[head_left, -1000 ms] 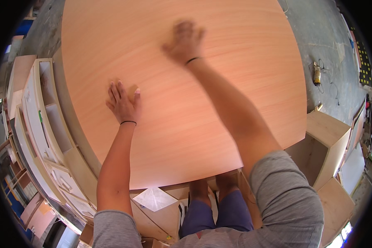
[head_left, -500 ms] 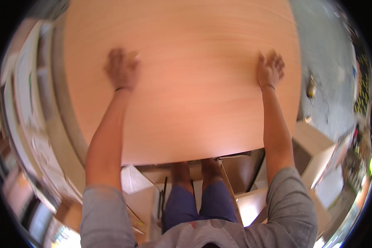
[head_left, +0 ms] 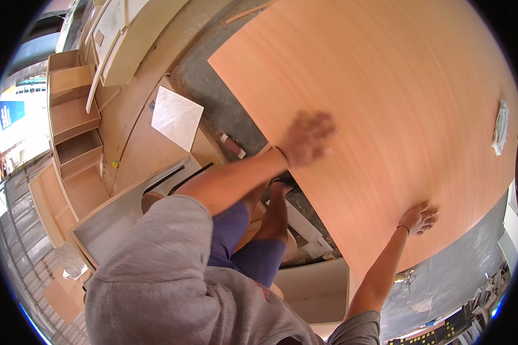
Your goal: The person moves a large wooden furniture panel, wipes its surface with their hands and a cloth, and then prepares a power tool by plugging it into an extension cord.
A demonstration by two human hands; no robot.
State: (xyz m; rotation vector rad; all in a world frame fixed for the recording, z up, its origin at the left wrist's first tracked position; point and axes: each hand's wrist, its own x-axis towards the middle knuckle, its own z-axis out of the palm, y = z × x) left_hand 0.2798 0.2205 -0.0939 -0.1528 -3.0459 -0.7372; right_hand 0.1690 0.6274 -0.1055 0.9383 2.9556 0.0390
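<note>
A large wood-grain board (head_left: 374,115) with an orange-tan face fills the right half of the view. My left hand (head_left: 309,138) is over its near left edge, blurred by motion, with the fingers apart and nothing in them. Whether the palm touches the surface is hard to tell. Farther right, my right hand (head_left: 421,218) lies on the board near its right-hand edge, fingers spread. A pale crumpled packet or cloth (head_left: 501,127) rests on the board toward its far right side.
Wooden carcasses, including an open shelf unit (head_left: 77,115), stand at the left. A white square sheet (head_left: 177,118) lies near a small tube-like bottle (head_left: 232,145). An open box frame (head_left: 316,287) is beside my legs. Grey floor (head_left: 443,276) shows at lower right.
My view has swung to the left, so the board now sits at the right and tilted. Both hands remain at the board, the left now closer to its near edge.
</note>
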